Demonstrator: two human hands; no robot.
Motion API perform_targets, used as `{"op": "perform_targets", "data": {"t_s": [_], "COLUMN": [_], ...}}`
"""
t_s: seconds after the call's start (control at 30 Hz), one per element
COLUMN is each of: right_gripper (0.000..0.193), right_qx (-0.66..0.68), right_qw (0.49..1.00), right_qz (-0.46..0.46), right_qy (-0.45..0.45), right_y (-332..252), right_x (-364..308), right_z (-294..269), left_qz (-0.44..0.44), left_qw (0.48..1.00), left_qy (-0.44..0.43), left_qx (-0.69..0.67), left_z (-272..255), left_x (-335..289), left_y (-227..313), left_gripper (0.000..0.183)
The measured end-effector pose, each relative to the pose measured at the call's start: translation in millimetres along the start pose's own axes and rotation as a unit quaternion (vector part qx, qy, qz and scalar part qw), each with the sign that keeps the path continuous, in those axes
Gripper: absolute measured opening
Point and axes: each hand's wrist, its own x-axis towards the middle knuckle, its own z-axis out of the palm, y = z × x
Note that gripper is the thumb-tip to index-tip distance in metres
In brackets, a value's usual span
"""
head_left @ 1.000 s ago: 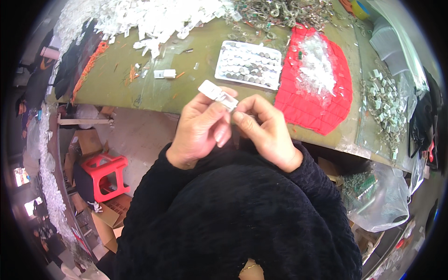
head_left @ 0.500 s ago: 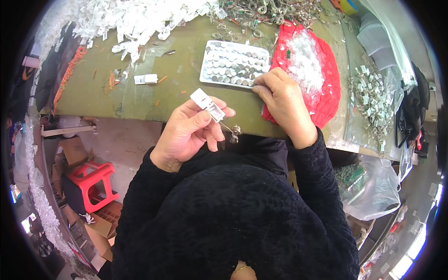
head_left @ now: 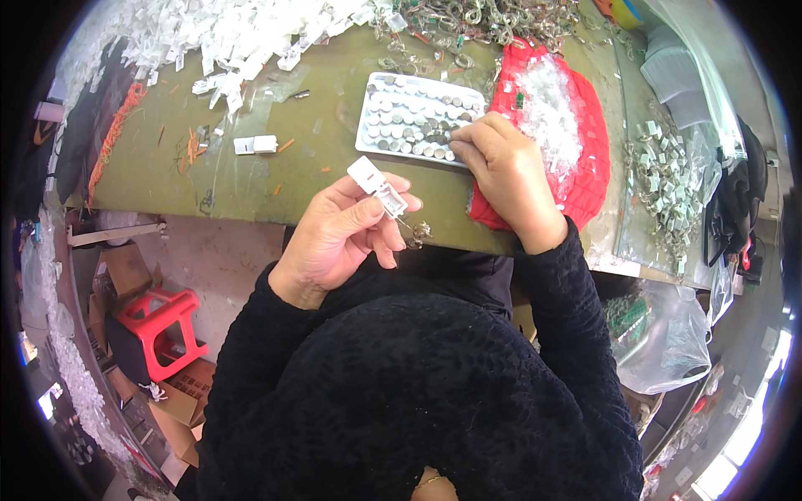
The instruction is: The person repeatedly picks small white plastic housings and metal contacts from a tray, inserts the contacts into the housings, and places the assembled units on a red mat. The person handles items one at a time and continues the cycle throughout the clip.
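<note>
My left hand (head_left: pixel 326 238) is closed on a small white plastic case (head_left: pixel 367 176), its lid swung up and its hollow side facing me. A metal key-ring chain (head_left: pixel 418 235) dangles from the case's lower end, below the fingers. My right hand (head_left: pixel 514 179) is at the right edge of a shallow white tray (head_left: pixel 362 127), thumb and forefinger pinched together. Rows of round silver button cells (head_left: pixel 408 118) lie in that tray, the nearest ones right beside those fingertips. Whether the pinch holds a cell is hidden from view.
A red cloth (head_left: pixel 589 179) heaped with clear plastic pieces lies right of the tray. White cases (head_left: pixel 251 37) pile up far left; one closed case (head_left: pixel 256 145) lies apart. Metal chains (head_left: pixel 501 18) are heaped at the back, small parts (head_left: pixel 664 179) at right. A red stool (head_left: pixel 163 330) stands below.
My right fingertips have shifted slightly up and left along the tray's edge. The left hand keeps its hold on the case, nearly still.
</note>
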Motion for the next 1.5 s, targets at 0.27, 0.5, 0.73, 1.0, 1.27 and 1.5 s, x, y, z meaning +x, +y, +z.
{"op": "perform_targets", "data": {"t_s": [0.27, 0.5, 0.73, 1.0, 1.27, 1.5], "right_gripper": [0.011, 0.011, 0.012, 0.016, 0.012, 0.009], "right_qx": [-0.081, -0.038, -0.070, -0.121, -0.039, -0.023], "right_qw": [0.996, 0.998, 0.997, 0.991, 0.997, 0.998], "right_qz": [-0.031, -0.036, 0.022, -0.012, -0.002, 0.013], "right_qy": [0.027, 0.042, -0.013, -0.057, -0.068, -0.054], "right_y": [-0.3, 2.4, -2.6, -6.1, 2.6, 0.2], "right_x": [-3.7, -4.4, 2.0, 8.9, 3.8, 9.5], "right_z": [0.1, -7.0, -3.2, -3.4, -11.3, -15.5], "left_qz": [-0.002, 0.008, 0.001, -0.006, -0.013, -0.015], "left_qw": [1.000, 1.000, 1.000, 1.000, 0.999, 1.000], "left_qy": [0.008, 0.016, 0.008, 0.013, 0.027, 0.001], "left_qx": [0.013, 0.019, 0.015, 0.009, 0.022, -0.002], "left_z": [1.4, 0.2, 1.6, 4.1, 2.5, 1.1], "left_x": [2.4, 0.6, 0.6, -0.5, 0.7, 1.8], "left_y": [-3.7, -3.8, -5.2, -4.3, -4.5, -4.2], "left_gripper": [0.037, 0.035, 0.034, 0.035, 0.035, 0.037]}}
